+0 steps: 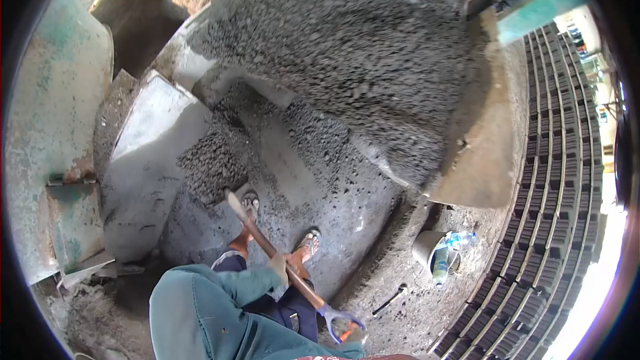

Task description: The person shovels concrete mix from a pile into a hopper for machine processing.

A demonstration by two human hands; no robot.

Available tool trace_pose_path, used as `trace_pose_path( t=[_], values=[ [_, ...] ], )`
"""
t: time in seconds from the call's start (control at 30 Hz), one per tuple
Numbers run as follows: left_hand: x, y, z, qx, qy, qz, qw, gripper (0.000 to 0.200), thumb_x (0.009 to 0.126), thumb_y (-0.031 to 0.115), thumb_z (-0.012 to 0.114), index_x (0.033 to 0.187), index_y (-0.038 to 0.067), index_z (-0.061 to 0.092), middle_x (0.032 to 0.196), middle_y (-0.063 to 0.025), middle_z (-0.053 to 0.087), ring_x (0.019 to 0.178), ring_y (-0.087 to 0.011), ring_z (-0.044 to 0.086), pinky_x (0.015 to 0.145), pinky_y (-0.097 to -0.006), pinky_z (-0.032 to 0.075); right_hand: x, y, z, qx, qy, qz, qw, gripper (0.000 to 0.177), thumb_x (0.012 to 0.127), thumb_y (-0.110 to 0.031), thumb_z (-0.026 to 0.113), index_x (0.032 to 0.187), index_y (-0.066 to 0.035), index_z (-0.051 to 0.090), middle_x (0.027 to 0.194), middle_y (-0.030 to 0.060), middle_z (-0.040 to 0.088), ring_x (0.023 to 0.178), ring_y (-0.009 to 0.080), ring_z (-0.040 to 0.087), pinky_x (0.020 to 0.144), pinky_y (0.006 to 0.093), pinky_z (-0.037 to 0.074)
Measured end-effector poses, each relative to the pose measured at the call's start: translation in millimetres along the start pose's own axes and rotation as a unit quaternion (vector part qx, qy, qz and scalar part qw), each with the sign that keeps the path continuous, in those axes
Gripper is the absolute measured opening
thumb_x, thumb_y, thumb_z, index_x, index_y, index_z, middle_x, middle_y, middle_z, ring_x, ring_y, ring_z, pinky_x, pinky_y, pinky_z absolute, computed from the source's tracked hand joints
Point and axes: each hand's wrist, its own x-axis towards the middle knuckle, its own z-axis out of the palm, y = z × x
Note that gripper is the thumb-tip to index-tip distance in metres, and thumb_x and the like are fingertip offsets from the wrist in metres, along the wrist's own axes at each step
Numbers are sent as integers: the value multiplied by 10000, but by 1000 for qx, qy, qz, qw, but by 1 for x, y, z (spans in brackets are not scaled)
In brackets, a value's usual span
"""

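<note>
Shovel blade digs into the gravel ahead of both hands; left hand wraps the shaft, right hand sits at the grip, its hold unclear. Sandalled feet stand close: sliding gravel or a slipped blade could strike toes.

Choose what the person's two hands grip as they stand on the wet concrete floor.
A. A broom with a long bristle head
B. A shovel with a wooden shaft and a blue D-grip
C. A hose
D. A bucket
B: the left hand closes round the wooden shaft of the shovel, and the right hand holds the blue D-grip at its end, near the bottom edge of the view.
</note>
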Motion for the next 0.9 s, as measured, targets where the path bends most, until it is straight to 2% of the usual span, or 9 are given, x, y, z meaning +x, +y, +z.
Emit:
trace_pose_path(
  t=[0.23, 0.3, 0.33, 0.37, 0.5, 0.63, 0.7, 0.77, 0.9],
  values=[
    [-186, -49, 49, -5, -290, 89, 953, 144, 846, 115, 657, 819, 73, 521, 707, -79, 513, 687, -232, 568, 638, -404, 518, 138, 54, -22, 180, -180, 99, 962, 92, 823, -70, 602, 911, -65, 579, 850, 72, 595, 678, 228, 587, 576, 406, 525],
    [-274, -24, 89, 111, -283, 161, 939, 115, 857, 96, 648, 837, 69, 538, 733, -75, 550, 687, -211, 578, 665, -393, 526, 79, -10, 35, 163, -256, 90, 948, 50, 879, -104, 555, 872, -88, 602, 724, 43, 570, 599, 207, 564, 527, 371, 485],
    [-296, -13, 102, 151, -284, 232, 918, 125, 862, 114, 653, 841, 64, 540, 732, -84, 556, 696, -221, 587, 664, -403, 526, 136, 6, 59, -175, -342, -252, 888, 152, 918, -118, 482, 833, -110, 608, 684, 22, 558, 585, 166, 535, 492, 329, 418],
    [-310, -10, 105, 189, -280, 291, 895, 138, 866, 131, 659, 845, 59, 543, 730, -93, 562, 705, -231, 596, 664, -413, 526, 69, -42, 72, 0, -322, -59, 945, 203, 925, -129, 465, 769, -119, 594, 662, 18, 554, 560, 151, 515, 473, 307, 380],
    [-262, -5, 102, 77, -316, 247, 913, 199, 857, 188, 684, 841, 54, 538, 704, -111, 547, 691, -285, 607, 659, -469, 525, 139, -69, 52, 22, -341, 22, 940, 129, 813, -150, 637, 712, -118, 563, 576, 25, 502, 443, 176, 452, 400, 344, 368],
    [-137, -35, 85, -38, -172, 51, 983, 197, 854, 201, 682, 889, 63, 545, 750, -117, 567, 666, -311, 597, 621, -520, 518, 19, -116, -28, -8, -130, -60, 990, 69, 794, -52, 687, 817, -50, 622, 601, 40, 522, 428, 177, 477, 367, 347, 388],
    [-70, -56, 85, 22, -119, 50, 991, 143, 860, 155, 653, 898, 77, 540, 766, -101, 557, 669, -292, 580, 636, -523, 501, 7, -105, -40, -28, -26, -62, 997, 103, 787, 1, 688, 843, -30, 606, 640, 67, 558, 447, 193, 517, 349, 356, 384],
    [36, -82, 95, 20, -121, 136, 983, 104, 878, 133, 623, 917, 98, 533, 750, -95, 541, 636, -284, 562, 613, -525, 489, -26, -118, -21, -57, 46, -85, 994, 123, 804, 3, 680, 890, -14, 594, 653, 78, 565, 451, 200, 528, 341, 359, 382],
    [79, -39, 167, 51, -79, -27, 995, 73, 881, 131, 604, 879, 131, 531, 717, -75, 525, 586, -267, 534, 549, -492, 479, -48, -149, 56, -60, 97, -133, 985, 177, 825, -33, 677, 986, 12, 617, 740, 92, 600, 480, 200, 530, 372, 354, 418]
  ],
)
